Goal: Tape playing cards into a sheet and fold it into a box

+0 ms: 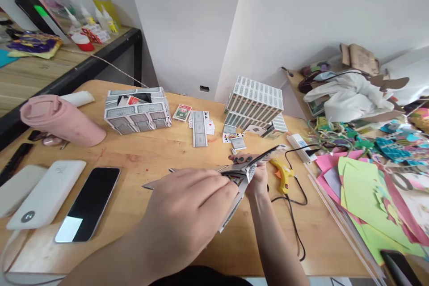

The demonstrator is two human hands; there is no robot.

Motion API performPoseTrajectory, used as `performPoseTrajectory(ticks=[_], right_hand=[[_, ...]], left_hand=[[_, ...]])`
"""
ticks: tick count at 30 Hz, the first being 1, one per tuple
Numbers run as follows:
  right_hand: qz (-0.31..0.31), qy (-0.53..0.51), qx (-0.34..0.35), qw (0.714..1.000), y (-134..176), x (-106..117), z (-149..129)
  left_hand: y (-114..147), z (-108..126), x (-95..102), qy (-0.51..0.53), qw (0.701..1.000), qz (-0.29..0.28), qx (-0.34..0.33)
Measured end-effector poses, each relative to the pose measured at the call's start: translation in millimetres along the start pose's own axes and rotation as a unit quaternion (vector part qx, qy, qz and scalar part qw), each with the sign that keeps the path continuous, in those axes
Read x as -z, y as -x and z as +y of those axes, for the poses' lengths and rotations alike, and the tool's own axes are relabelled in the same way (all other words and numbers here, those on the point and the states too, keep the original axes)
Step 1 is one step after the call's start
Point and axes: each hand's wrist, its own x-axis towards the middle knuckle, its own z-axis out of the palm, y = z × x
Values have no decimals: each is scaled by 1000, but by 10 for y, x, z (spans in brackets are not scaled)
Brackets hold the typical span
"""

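My left hand (191,208) is closed over a folded piece made of joined playing cards (233,211), its fingers curled across the near side. Behind the same piece, my right hand (256,178) grips it, dark-painted nails showing over the edge. Much of the piece is hidden by my left hand; pointed card ends (152,185) stick out at the left. A yellow hot glue gun (284,176) lies just right of my right hand. Beyond it stands a block-shaped structure built of cards (256,98), with loose cards (238,143) in front.
A box covered in cards (138,114), a card strip (200,129) and a card pack (182,112) sit at the back. On the left are a pink tumbler (63,120), a power bank (47,194) and a phone (89,203). Coloured paper (365,192), a power strip (301,147) and cords lie right.
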Motion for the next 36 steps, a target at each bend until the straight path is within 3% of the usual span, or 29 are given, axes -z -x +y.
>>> performPoseTrajectory(ticks=[11,22,30,36], right_hand=[[34,-14,-2,999,12,21,55],[43,63,-37,996,23,-32,19],[8,35,-38,999,35,-100,-76],[-11,120,-5,993,83,-77,-79]], left_hand=[[-31,53,-29,33,998,-49,11],[-33,-23,4,65,994,-68,47],[17,-239,-44,111,984,-3,142],[26,-432,-122,134,960,31,245]])
